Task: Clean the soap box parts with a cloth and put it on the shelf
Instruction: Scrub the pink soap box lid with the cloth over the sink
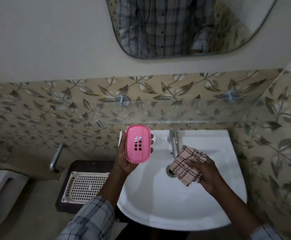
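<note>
The left hand (124, 158) gripped the pink tray (137, 144) at 10 o'clock over the sink (158, 196); a white part showed behind it. The right hand (205, 174), at 3 o'clock, clutched the cloth (188, 163) beside the tap (174, 141). Wiping appeared pending: cloth and tray had to meet. The glass shelf (193, 110) lay at 12 o'clock, bare.

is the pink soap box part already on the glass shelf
No, the left hand holds the pink soap box part above the sink, below the glass shelf.
</note>
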{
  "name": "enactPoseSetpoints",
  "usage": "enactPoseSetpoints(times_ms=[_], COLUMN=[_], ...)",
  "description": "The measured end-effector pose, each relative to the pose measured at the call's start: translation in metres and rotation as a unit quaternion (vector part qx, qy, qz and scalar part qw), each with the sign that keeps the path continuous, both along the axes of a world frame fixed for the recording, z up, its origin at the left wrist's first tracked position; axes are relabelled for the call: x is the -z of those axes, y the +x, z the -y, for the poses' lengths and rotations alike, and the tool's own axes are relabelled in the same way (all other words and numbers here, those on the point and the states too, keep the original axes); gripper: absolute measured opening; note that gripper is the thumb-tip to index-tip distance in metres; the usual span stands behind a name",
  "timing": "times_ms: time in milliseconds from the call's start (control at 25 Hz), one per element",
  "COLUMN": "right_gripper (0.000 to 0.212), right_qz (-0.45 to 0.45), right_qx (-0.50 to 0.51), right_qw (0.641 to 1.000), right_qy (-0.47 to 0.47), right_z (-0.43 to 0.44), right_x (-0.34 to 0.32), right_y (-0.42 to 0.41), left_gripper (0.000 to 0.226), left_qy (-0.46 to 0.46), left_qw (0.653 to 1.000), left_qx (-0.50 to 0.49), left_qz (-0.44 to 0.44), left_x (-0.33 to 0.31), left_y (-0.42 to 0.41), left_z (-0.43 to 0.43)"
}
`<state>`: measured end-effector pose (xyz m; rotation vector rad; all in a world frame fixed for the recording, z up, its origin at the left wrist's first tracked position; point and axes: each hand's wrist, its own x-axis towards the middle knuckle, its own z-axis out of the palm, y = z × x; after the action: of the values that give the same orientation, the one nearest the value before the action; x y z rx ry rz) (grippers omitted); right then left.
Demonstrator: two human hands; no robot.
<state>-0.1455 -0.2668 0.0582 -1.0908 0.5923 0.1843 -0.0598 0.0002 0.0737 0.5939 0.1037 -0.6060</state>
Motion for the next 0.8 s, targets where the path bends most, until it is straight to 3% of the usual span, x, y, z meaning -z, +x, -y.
enactPoseSetpoints(times_ms=[80, 160, 320, 360, 480, 560, 640, 800], right_gripper=[0.037, 0.033, 0.029, 0.026, 0.022, 0.025, 0.026, 0.027], right_qz=[0.017, 0.087, 0.203, 0.210, 0.148, 0.096, 0.103, 0.120], right_qx=[-0.010, -0.052, -0.150, -0.148, -0.043, 0.018, 0.001, -0.061], right_qw=[0.999, 0.987, 0.915, 0.917, 0.984, 0.995, 0.994, 0.982], right_qy=[-0.035, -0.127, -0.316, -0.305, -0.087, -0.023, -0.041, -0.130], right_z=[-0.009, -0.021, -0.052, -0.056, -0.058, -0.053, -0.052, -0.055], right_x=[-0.012, -0.027, -0.052, -0.055, -0.060, -0.063, -0.064, -0.067], right_y=[-0.006, -0.009, -0.007, -0.004, 0.007, 0.012, 0.014, 0.017], left_gripper=[0.085, 0.082, 0.090, 0.092, 0.084, 0.080, 0.086, 0.089], left_qy=[-0.015, -0.015, 0.016, 0.022, 0.036, 0.021, 0.006, -0.018], left_qw=[1.000, 1.000, 1.000, 0.999, 0.999, 0.999, 0.997, 0.997], left_qx=[0.010, 0.014, 0.011, 0.012, -0.006, -0.031, -0.037, 0.047], left_qz=[-0.018, -0.007, 0.021, 0.021, 0.003, -0.037, -0.064, -0.053], left_x=[0.004, 0.005, 0.000, 0.001, 0.006, 0.006, 0.003, -0.004], left_y=[0.000, -0.003, -0.009, -0.011, -0.016, -0.018, -0.022, -0.032], left_z=[0.002, 0.004, 0.010, 0.010, 0.006, 0.009, 0.013, 0.010])
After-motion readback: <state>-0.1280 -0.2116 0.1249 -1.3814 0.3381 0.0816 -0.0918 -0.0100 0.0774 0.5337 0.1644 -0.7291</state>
